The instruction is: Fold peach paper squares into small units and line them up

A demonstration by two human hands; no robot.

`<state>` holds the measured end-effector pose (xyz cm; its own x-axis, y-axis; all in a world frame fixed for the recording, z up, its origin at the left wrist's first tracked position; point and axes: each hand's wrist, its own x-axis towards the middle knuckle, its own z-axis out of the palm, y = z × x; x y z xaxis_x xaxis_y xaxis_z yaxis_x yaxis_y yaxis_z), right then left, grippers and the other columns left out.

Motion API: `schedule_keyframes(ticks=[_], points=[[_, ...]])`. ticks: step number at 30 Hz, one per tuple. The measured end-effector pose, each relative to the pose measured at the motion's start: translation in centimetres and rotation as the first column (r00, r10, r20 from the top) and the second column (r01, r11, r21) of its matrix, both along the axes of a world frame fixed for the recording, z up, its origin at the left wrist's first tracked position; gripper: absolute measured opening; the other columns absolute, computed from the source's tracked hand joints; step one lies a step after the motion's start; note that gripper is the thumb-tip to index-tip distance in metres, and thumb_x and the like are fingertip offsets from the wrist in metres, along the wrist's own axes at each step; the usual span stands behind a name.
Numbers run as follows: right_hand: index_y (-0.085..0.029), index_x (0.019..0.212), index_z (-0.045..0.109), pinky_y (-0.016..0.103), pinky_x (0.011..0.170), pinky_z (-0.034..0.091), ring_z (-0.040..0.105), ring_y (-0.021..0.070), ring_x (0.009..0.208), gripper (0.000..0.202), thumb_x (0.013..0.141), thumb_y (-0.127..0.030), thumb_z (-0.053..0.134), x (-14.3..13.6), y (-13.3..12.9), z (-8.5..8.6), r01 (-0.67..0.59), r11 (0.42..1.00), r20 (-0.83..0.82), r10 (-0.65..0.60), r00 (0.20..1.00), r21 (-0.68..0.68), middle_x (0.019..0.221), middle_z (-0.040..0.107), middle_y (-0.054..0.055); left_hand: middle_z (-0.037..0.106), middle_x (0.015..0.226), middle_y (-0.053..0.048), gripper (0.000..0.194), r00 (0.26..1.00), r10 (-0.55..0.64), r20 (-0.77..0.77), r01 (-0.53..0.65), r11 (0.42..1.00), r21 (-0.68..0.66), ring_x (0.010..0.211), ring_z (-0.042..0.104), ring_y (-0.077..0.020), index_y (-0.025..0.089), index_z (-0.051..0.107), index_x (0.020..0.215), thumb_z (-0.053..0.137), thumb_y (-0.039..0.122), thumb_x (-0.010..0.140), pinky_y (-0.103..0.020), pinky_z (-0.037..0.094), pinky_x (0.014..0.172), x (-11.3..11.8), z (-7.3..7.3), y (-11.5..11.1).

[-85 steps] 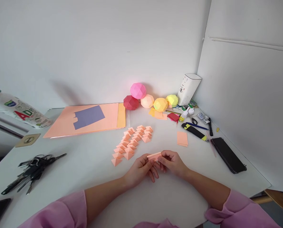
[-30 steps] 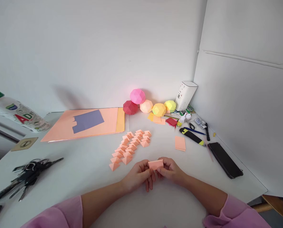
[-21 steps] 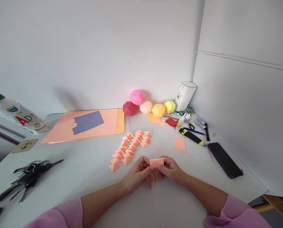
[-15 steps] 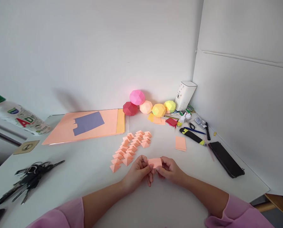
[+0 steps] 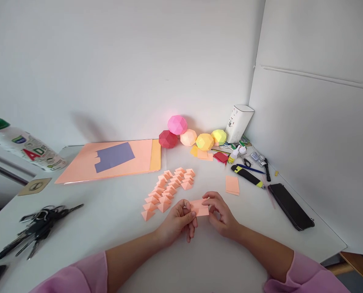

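"what is the paper (image 5: 203, 211) like?"
"small, plain peach, rectangular, with a crease running lengthwise."
"and how is it held?"
"left end pinched in the left grip (image 5: 175, 221), upper right edge touching the right grip (image 5: 225, 219)."

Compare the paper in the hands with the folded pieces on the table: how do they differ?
The held paper is pinched in the left hand; the folded pieces rest on the table. The held paper is one rectangular sheet; the folded pieces are many, with triangular faces. Both are peach.
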<state>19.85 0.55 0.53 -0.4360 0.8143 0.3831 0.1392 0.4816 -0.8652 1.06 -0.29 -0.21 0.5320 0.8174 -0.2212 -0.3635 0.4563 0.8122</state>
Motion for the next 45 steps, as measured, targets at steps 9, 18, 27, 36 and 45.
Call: schedule_keyframes(ticks=[9,18,27,36,45], points=[[-0.021,0.089,0.058,0.028,0.064,0.049,0.053,0.0185,0.09,0.008,0.084,-0.026,0.056,-0.1,0.3,-0.4,-0.016,0.997,-0.036,0.013,0.999,-0.077,0.109,0.047,0.01,0.062,0.062,0.002,0.042,0.992,-0.111,-0.052,0.113,0.993,0.024,0.043,0.059,-0.0127,0.016,0.045,0.107,0.064,0.041,0.078,-0.022,0.047,0.037,-0.2,0.5,0.0],[-0.016,0.071,0.062,0.026,0.058,0.041,0.049,0.0129,0.063,0.025,0.082,-0.039,0.06,-0.2,0.3,0.5,-0.052,0.961,-0.041,0.042,0.998,-0.271,0.072,0.053,0.003,0.052,0.057,0.005,0.038,0.958,-0.208,-0.195,0.226,0.972,0.071,0.035,0.044,-0.0041,0.015,0.053,0.091,0.057,0.051,0.079,-0.016,0.037,0.032,-0.4,0.6,-0.1],[-0.017,0.089,0.063,0.028,0.064,0.045,0.058,0.0154,0.068,0.022,0.074,-0.033,0.069,-0.1,0.1,-0.3,-0.061,0.835,-0.094,0.011,0.996,-0.547,0.069,0.061,0.001,0.053,0.07,0.001,0.036,0.969,-0.132,-0.211,0.163,0.977,0.139,0.049,0.046,-0.0062,0.017,0.049,0.077,0.067,0.048,0.072,-0.019,0.044,0.039,0.0,1.0,-0.2],[-0.015,0.071,0.055,0.022,0.049,0.034,0.043,0.0091,0.052,0.029,0.078,-0.042,0.063,0.1,0.4,-0.7,-0.009,0.839,0.005,0.013,1.0,-0.544,0.058,0.047,-0.003,0.05,0.057,0.007,0.036,0.969,0.09,-0.23,-0.048,0.983,0.18,0.051,0.05,-0.0082,0.021,0.034,0.076,0.061,0.045,0.078,-0.021,0.042,0.05,0.2,0.2,-1.6],[-0.015,0.064,0.052,0.023,0.049,0.03,0.039,0.0092,0.053,0.037,0.078,-0.048,0.06,0.0,0.5,0.0,-0.048,0.859,0.04,0.079,0.996,-0.51,0.058,0.045,-0.003,0.055,0.09,-0.005,0.021,0.937,0.147,-0.316,0.047,0.845,0.532,0.083,0.053,-0.0164,0.02,0.054,0.102,0.051,0.035,0.087,-0.03,0.045,0.072,-0.7,0.0,-0.6]])
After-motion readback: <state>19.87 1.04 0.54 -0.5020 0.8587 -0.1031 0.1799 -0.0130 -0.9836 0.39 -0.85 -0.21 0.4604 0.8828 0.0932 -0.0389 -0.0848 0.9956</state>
